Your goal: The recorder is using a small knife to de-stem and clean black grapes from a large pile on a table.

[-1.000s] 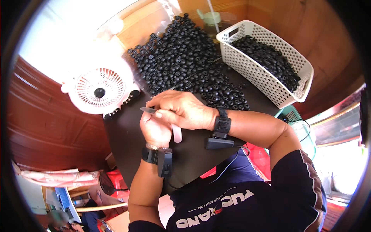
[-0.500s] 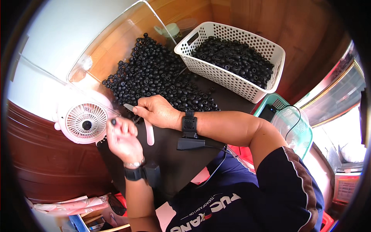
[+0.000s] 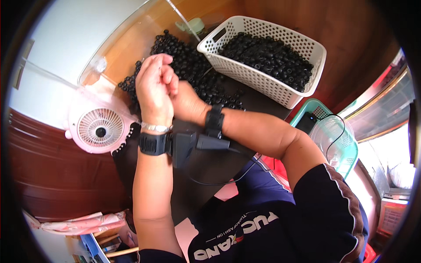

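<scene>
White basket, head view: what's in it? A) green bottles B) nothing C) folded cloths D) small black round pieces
D: the white basket is filled with small black round pieces, the same kind as the loose pile on the dark tabletop beside it, where the left hand and right hand are raised together.
</scene>
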A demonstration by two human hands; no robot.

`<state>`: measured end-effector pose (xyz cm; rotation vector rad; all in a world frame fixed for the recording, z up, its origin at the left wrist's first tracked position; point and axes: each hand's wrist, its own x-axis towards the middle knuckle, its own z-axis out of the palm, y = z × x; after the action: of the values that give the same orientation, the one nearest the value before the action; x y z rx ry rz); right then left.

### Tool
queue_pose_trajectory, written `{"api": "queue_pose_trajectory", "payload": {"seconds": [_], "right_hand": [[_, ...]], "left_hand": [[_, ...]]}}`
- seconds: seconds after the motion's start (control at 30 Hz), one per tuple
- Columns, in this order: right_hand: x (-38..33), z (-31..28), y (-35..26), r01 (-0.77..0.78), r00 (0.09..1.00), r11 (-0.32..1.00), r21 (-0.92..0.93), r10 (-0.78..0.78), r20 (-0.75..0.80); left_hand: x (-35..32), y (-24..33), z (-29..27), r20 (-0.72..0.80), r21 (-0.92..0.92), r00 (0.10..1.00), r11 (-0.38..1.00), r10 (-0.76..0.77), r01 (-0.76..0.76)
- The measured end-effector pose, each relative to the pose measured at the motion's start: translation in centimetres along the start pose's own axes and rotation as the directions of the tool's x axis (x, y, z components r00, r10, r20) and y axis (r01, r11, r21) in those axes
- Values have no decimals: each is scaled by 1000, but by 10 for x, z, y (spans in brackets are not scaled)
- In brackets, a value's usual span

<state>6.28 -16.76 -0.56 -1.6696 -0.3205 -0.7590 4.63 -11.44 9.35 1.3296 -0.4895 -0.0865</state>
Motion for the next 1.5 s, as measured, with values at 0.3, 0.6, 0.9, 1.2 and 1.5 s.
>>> {"api": "queue_pose_trajectory", "payload": {"seconds": [0.3,0.6,0.9,1.2,1.5], "right_hand": [[46,-45,10,-302,928,823,481,369,-50],[36,-40,3,-351,927,824,445,372,42],[30,-30,-1,-345,931,828,442,360,52],[0,-11,-25,-523,806,748,408,278,523],[-32,11,-34,-669,660,616,416,233,714]], "left_hand": [[-81,-31,-82,-115,284,956,913,-271,293],[-104,-56,-34,253,923,899,367,-358,-114],[-95,-68,-56,111,882,974,472,-198,-4],[-113,-68,-124,-164,-433,920,864,-357,258],[-112,-61,-103,-232,-284,940,941,-252,182]]}}
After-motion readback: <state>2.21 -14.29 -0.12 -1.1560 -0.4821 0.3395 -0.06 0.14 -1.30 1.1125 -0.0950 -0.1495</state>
